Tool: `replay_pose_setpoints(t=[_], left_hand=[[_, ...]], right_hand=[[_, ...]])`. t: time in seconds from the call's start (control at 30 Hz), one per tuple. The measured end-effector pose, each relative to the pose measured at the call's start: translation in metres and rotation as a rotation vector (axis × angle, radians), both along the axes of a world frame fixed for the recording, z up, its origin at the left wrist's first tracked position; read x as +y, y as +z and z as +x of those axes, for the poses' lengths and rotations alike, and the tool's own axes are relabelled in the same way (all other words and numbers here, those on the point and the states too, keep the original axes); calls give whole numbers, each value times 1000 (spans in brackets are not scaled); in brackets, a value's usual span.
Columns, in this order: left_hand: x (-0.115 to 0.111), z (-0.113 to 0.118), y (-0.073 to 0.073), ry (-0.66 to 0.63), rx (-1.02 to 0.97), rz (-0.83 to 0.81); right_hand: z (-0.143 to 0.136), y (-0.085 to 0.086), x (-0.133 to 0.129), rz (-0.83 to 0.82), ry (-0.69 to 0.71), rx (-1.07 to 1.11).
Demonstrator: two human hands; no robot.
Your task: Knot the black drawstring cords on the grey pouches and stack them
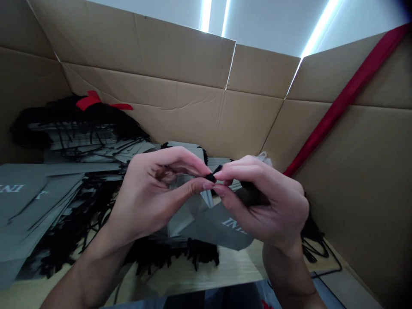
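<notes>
My left hand (149,195): closed in a pinch, thumb and index fingertip gripping the small black piece; the palm side is cupped.
My right hand (273,199): thumb and index finger closed at the right side of that same piece, meeting the left fingertips; the other fingers curl in.
Small black piece (210,177): right between my two hands, held up above the counter, with a short dark end tilting up to the right; my fingers hide the rest.
Grey lettered piece (209,227): below my hands, reaching under the right one, white letters partly covered; I cannot tell whether it joins the black piece.
Black cord ends (202,253): bunched at the near side of that grey piece, over the counter (241,266).
Left pile (22,223): grey pieces overlapping, white letters on top, black cords along the right edge.
Far left stack (80,133): more grey pieces beneath a black heap (61,107) with red strips (88,101).
Far stack (186,146): grey with black edges, behind my left hand.
Right side: black cables (334,257) looped beyond my right wrist.
Cardboard walls (161,73): around the far side and both ends, a dark red strip (347,103) slanting across the right.
</notes>
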State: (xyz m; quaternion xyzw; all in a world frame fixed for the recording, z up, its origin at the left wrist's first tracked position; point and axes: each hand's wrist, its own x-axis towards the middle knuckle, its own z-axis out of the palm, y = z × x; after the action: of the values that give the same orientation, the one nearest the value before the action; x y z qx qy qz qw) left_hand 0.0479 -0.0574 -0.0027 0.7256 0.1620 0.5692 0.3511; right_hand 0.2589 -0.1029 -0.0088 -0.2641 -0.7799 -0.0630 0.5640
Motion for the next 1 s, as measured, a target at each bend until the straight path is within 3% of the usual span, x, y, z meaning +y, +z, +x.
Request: replay_pose_setpoints(t=[0.1, 0.2, 0.37, 0.63, 1.0], left_hand=[[1, 1, 0, -86, 26, -72], [0, 1, 0, -66, 55, -50], [0, 1, -3, 38, 73, 194], [5, -5, -14, 201, 174, 655], [8, 0, -25, 383, 281, 780]], right_hand=[[2, 0, 0, -28, 4, 26], [4, -1, 1, -32, 4, 33], [4, -1, 0, -64, -8, 66], [3, 1, -2, -251, -49, 125], [1, 2, 1, -382, 37, 202]])
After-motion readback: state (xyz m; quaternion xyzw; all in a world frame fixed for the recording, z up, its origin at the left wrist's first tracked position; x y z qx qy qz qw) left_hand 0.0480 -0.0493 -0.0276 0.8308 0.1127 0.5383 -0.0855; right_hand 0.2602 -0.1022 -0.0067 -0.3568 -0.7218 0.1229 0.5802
